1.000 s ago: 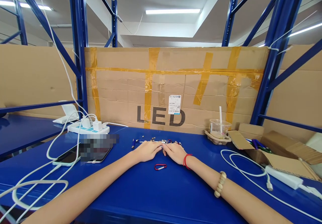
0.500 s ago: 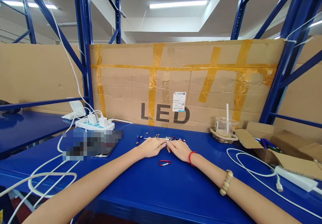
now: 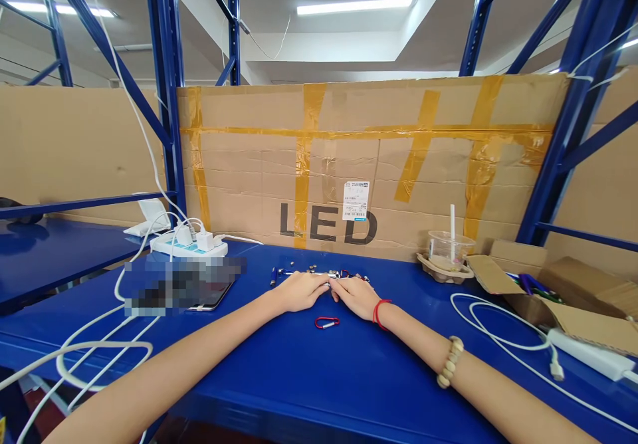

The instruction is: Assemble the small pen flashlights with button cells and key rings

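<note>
My left hand (image 3: 302,291) lies low over the blue tabletop with its fingers stretched to the right. Facing it, my right hand (image 3: 355,296) lies with fingers stretched to the left, a red cord bracelet on its wrist. The fingertips of both hands meet or nearly meet. Just behind them runs a row of small blue, silver and red metal pieces (image 3: 282,272), partly hidden by the hands. In front of the fingertips lies a red carabiner (image 3: 327,323), untouched. I see nothing held in either hand, though the fingertips' undersides are hidden.
A white power strip (image 3: 189,247) with plugs and cables and a dark phone (image 3: 219,298), partly blurred out, lie left. At right are a plastic cup (image 3: 443,251) with straw, an open cardboard box (image 3: 581,298) and a white cable (image 3: 491,337). A cardboard wall (image 3: 239,178) stands behind.
Both hands and the small pieces keep their places. Only the view has shifted very slightly.
</note>
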`<state>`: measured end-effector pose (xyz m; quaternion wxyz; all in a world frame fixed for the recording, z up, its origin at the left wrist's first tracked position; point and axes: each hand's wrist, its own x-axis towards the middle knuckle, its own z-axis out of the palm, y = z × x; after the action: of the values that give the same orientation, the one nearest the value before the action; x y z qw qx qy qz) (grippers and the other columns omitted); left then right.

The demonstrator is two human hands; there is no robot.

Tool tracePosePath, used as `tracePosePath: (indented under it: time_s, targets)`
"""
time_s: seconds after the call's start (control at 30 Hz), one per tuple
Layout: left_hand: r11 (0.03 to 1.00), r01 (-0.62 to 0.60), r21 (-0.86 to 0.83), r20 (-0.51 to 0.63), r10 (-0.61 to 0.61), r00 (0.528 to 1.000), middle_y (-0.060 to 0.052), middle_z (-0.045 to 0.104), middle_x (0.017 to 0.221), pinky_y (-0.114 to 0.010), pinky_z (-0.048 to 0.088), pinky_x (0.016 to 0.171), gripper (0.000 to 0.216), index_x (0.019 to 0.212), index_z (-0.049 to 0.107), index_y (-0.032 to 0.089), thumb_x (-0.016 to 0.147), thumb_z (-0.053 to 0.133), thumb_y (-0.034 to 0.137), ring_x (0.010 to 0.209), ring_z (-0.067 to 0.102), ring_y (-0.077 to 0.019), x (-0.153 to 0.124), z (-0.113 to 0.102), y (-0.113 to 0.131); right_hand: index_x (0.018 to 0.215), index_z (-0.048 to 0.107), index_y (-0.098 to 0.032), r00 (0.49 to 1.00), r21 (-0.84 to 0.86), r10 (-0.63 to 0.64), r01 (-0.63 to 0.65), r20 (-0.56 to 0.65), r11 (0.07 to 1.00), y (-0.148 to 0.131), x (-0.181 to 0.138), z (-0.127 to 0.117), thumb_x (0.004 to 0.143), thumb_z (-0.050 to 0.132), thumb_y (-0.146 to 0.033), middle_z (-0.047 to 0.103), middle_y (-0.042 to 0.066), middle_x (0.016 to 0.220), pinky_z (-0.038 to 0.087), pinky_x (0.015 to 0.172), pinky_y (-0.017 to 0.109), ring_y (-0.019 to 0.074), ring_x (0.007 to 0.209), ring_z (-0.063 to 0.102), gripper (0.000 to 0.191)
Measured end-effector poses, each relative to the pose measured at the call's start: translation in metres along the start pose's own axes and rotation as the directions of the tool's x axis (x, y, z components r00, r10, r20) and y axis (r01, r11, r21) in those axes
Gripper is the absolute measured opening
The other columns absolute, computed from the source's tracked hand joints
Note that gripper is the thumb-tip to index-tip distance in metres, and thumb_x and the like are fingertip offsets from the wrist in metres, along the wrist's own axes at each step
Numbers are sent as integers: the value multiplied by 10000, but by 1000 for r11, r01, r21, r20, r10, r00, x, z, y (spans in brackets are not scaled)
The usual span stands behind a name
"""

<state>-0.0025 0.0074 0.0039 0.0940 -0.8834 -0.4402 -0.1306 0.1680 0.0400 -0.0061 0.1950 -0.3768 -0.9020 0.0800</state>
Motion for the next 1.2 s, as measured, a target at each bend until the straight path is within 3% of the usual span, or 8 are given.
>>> tracePosePath:
  time_s: [1.2]
  targets:
    - [999, 26, -36, 20, -26, 999, -24, 624, 888, -259, 420, 645, 296, 931, 503, 220, 901, 222, 310, 803, 596, -199, 1, 1, 0, 587, 579, -197, 1000, 6, -6, 6, -26, 1000, -1, -1, 0, 890, 192, -412, 606, -4, 613, 322, 585, 242, 132, 624, 548, 537]
